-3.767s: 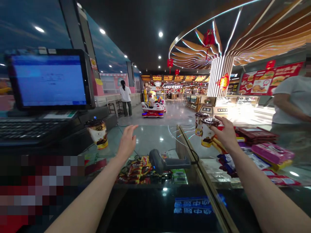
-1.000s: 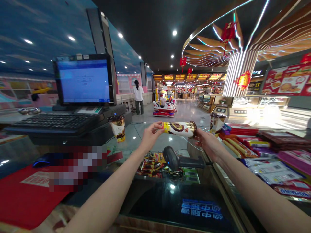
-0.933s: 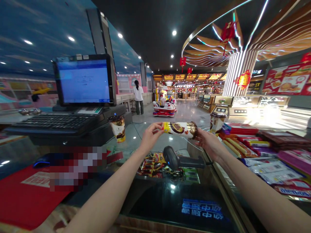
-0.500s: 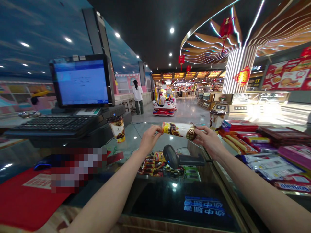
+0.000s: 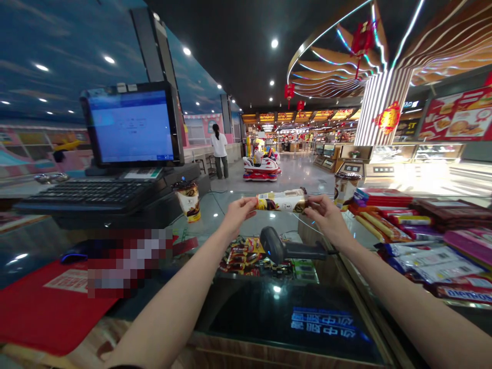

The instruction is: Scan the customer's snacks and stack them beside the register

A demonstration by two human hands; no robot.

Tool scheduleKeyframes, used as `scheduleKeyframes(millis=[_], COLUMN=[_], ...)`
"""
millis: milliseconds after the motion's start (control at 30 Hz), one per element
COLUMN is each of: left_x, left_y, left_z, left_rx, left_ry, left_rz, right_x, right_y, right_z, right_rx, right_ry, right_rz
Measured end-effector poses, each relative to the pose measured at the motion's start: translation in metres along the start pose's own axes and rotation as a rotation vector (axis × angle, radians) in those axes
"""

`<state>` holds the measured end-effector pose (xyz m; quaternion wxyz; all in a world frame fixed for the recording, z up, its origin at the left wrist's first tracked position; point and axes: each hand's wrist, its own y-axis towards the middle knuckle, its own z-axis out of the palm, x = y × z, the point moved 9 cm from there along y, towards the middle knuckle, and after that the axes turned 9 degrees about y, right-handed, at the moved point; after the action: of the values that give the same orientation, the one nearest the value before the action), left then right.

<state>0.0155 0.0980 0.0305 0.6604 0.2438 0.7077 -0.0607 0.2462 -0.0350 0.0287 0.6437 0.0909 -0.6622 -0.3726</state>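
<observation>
The left hand and right hand are both clamped on a lidded printed paper cup, which lies on its side in the air between them, its yellow base end in the left fingers and its dark lid end in the right. Just below the cup, between the 2 forearms, a black handheld barcode scanner lies on the glass-topped desk. 2 similar cups stand upright: a left cup to the left of the left hand, and a right cup just beyond the right hand. Packaged sweets, among them a Mentos packet, spread to the right of the right hand. A monitor and keyboard sit well left of the left hand.
</observation>
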Motion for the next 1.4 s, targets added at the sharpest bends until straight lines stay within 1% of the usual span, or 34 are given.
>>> scheduleKeyframes(millis=[100, 200, 300, 400, 500, 600, 633, 700, 767, 867, 1000, 1067, 1100, 1267, 1400], left_x=[0.014, 0.022, 0.023, 0.024, 0.026, 0.024, 0.024, 0.028, 0.033, 0.039, 0.046, 0.047, 0.047, 0.044, 0.042], left_y=[0.000, 0.002, 0.005, 0.006, 0.007, 0.006, 0.006, 0.006, 0.006, 0.007, 0.008, 0.008, 0.007, 0.007, 0.007], left_z=[-0.003, -0.007, -0.007, -0.006, -0.006, -0.009, -0.010, -0.011, -0.011, -0.011, 0.001, 0.005, 0.006, 0.002, 0.000], left_rx=[0.002, -0.028, -0.050, -0.052, -0.046, -0.063, -0.059, -0.027, 0.009, 0.049, 0.194, 0.243, 0.251, 0.216, 0.233], left_ry=[-0.024, 0.043, 0.187, 0.360, 0.495, 0.614, 0.643, 0.670, 0.662, 0.590, 0.442, 0.383, 0.361, 0.290, 0.306], left_rz=[-0.093, -0.087, 0.005, 0.104, 0.185, 0.292, 0.306, 0.293, 0.269, 0.264, 0.271, 0.269, 0.263, 0.222, 0.231], right_x=[-0.006, -0.016, -0.028, -0.031, -0.029, -0.029, -0.029, -0.031, -0.034, -0.039, -0.043, -0.045, -0.046, -0.051, -0.048], right_y=[0.001, 0.002, 0.001, -0.004, -0.007, -0.007, -0.007, -0.007, -0.008, -0.010, -0.012, -0.012, -0.012, -0.011, -0.012], right_z=[0.003, 0.004, 0.006, 0.008, 0.009, 0.009, 0.008, 0.008, 0.010, 0.012, 0.013, 0.013, 0.014, 0.014, 0.015], right_rx=[0.032, 0.047, 0.078, 0.095, 0.108, 0.114, 0.114, 0.121, 0.134, 0.150, 0.166, 0.176, 0.181, 0.204, 0.247], right_ry=[-0.030, -0.029, 0.014, 0.010, -0.007, -0.038, -0.054, -0.077, -0.074, -0.049, -0.061, -0.070, -0.072, -0.092, -0.191], right_rz=[-0.024, 0.021, 0.153, 0.262, 0.315, 0.358, 0.368, 0.380, 0.389, 0.408, 0.376, 0.349, 0.338, 0.309, 0.275])
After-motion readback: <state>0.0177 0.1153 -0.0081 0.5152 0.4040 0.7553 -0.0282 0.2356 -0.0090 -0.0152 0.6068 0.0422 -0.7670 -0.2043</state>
